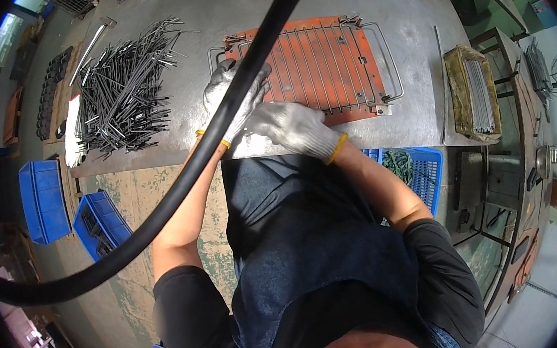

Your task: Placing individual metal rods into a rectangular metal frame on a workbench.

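A red rectangular plate (312,70) lies on the metal table, with a grid of thin metal rods (320,52) across it and a looped wire handle (394,62) at its right end. My left hand (226,102), in a grey-white work glove, is at the plate's left end with its fingers curled. A thick black cable crosses in front and hides part of it. My right hand (290,126), gloved too, is at the plate's near left corner, close beside the left hand. Its fingers are bent and drawn together; what either hand holds is hidden.
A heap of loose dark metal rods (126,88) lies on the table's left, beside a white glove (74,130). The black cable (220,122) arcs across the view. A yellowish bin of rods (457,93) stands at the right edge. Blue crates (43,200) sit below the table.
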Available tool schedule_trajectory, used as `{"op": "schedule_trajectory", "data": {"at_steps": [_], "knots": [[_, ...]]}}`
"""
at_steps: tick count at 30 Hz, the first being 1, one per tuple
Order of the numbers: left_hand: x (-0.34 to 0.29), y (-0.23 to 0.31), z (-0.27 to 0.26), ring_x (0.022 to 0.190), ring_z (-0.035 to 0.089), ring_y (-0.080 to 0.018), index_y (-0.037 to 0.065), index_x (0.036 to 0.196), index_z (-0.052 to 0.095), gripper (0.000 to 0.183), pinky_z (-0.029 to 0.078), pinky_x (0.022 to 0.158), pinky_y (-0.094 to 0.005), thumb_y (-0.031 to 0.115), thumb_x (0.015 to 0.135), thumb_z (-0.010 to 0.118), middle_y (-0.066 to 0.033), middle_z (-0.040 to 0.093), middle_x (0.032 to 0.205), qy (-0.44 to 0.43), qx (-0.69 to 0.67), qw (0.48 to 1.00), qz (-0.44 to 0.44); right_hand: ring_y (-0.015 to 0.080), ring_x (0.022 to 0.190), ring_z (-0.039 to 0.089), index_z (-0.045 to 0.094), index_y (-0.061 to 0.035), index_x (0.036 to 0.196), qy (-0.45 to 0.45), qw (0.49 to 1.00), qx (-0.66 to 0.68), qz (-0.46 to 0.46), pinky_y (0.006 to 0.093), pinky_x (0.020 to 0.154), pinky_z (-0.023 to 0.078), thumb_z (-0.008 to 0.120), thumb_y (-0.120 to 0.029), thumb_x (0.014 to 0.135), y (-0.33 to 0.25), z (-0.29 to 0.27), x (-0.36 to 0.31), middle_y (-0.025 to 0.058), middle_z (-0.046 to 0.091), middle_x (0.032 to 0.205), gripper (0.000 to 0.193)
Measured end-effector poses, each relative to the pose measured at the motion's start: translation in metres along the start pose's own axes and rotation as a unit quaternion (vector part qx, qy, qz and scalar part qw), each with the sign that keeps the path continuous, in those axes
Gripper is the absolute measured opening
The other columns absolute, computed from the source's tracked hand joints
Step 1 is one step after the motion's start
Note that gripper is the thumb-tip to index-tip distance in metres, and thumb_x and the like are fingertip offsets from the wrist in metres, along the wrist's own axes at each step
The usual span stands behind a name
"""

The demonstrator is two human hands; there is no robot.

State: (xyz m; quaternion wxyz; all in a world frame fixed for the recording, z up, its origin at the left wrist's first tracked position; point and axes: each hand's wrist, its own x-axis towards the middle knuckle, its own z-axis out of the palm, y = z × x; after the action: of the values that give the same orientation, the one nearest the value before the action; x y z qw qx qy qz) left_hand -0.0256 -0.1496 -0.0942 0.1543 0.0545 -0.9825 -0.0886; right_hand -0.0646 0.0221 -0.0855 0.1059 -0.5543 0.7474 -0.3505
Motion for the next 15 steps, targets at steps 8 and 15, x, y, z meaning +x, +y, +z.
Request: {"op": "schedule_trajectory", "data": {"at_steps": [8, 15], "knots": [[-0.004, 0.018, -0.051, 0.11, 0.058, -0.0327, 0.007, 0.118, 0.059, 0.037, 0.045, 0.095, -0.04, 0.03, 0.09, 0.059, -0.0141, 0.063, 0.117, 0.175, -0.132, 0.974, -0.061, 0.0217, 0.077, 0.066, 0.064, -0.007, 0.102, 0.251, 0.965, 0.025, 0.076, 0.0344, 0.072, 0.053, 0.052, -0.009, 0.085, 0.024, -0.09, -0.081, 0.0073, 0.067, 0.102, 0.021], [-0.043, 0.011, -0.042, 0.072, 0.067, -0.0267, -0.003, 0.111, 0.059, 0.045, 0.053, 0.073, -0.0383, 0.038, 0.095, 0.05, -0.014, 0.07, 0.087, -0.083, -0.228, 0.9, -0.361, 0.0152, 0.061, 0.065, 0.065, -0.007, 0.105, 0.318, 0.853, 0.096, 0.403, 0.0259, 0.058, 0.05, 0.049, -0.021, 0.094, 0.075, -0.139, -0.165, 0.0078, 0.07, 0.09, 0.024]]}}
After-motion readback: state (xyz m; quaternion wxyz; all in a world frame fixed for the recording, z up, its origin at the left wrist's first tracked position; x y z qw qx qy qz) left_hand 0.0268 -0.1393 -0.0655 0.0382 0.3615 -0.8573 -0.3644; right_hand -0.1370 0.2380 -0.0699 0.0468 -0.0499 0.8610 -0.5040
